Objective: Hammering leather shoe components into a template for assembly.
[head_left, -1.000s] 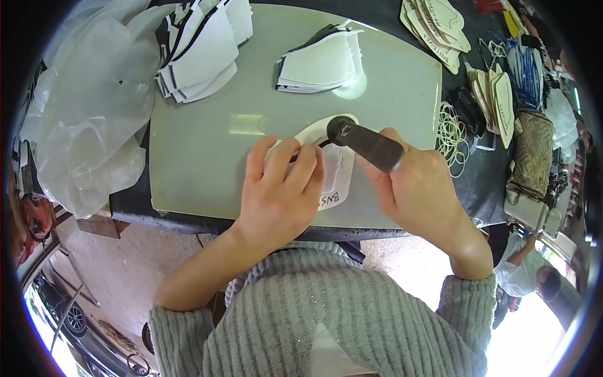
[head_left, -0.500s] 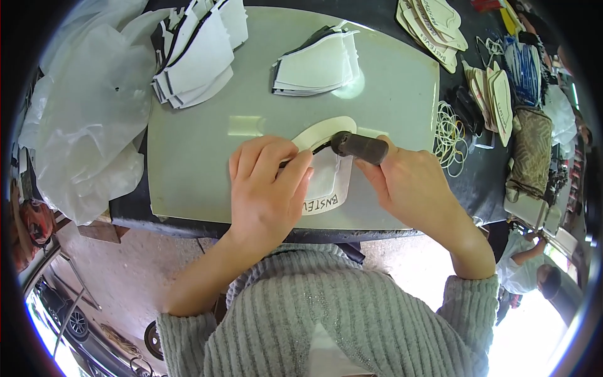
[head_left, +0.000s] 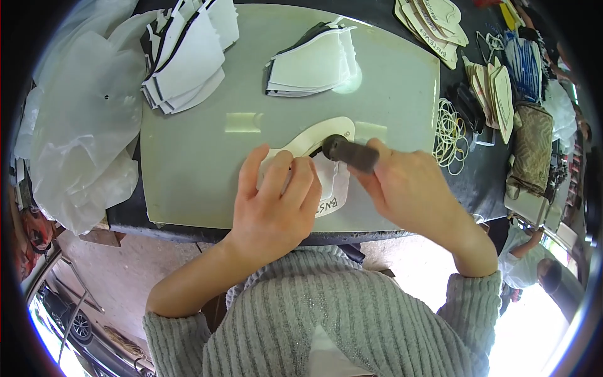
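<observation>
On the grey-green board (head_left: 195, 188) lies a cream shaped pattern piece (head_left: 326, 128) with lettering near its lower edge. A smaller white panel (head_left: 325, 173) rests on top of it, and a dark strip shows along its upper edge. My left hand (head_left: 276, 201) is spread over the left part of both pieces, fingertips pressing down and hiding much of them. My right hand (head_left: 414, 185) grips a dark hammer (head_left: 353, 154), its round face tilted over the panel's upper edge beside my left fingers. The rest of the hammer is hidden in my fist.
Stacks of white panels (head_left: 188, 66) (head_left: 308, 66) stand at the board's far side. Clear plastic sheeting (head_left: 81, 138) covers the left. Cream pattern pieces (head_left: 433, 28), a coil of elastic cord (head_left: 450, 135) and a patterned pouch (head_left: 531, 147) lie at the right on the black table.
My left hand has slid slightly right over the pieces, its fingers now more spread. The hammer has shifted a little left and tilted along the panel's edge.
</observation>
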